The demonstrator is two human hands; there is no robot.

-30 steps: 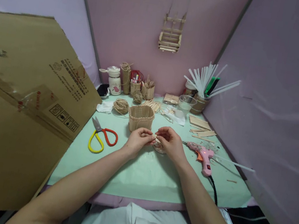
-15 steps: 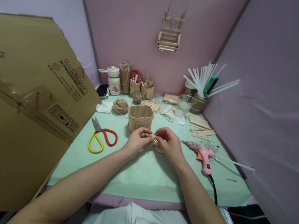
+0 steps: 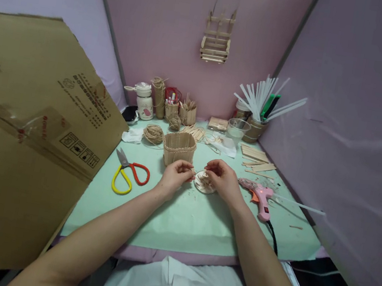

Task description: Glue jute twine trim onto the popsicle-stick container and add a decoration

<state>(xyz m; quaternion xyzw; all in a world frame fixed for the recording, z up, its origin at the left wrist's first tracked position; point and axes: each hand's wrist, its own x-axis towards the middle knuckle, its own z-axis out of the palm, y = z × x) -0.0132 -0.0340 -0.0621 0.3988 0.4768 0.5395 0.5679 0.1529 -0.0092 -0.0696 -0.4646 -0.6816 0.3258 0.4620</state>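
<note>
My left hand is pinched closed in front of the woven-edged wooden basket; a small pale bit seems to be at its fingertips, too small to name. To the right, my right hand is also closed in a pinch, over the edge of a round white dish that has brownish bits on it. What its fingertips hold, if anything, cannot be made out. A gap lies between the two hands.
Yellow-and-red scissors lie left. A pink glue gun with a white stick rests right. Behind are a twine coil, wooden sticks, a clear cup and a white bottle. A large cardboard sheet stands left.
My hands have moved apart, the right one shifting right and slightly up. More of the round dish now shows between them. The view has tilted slightly.
</note>
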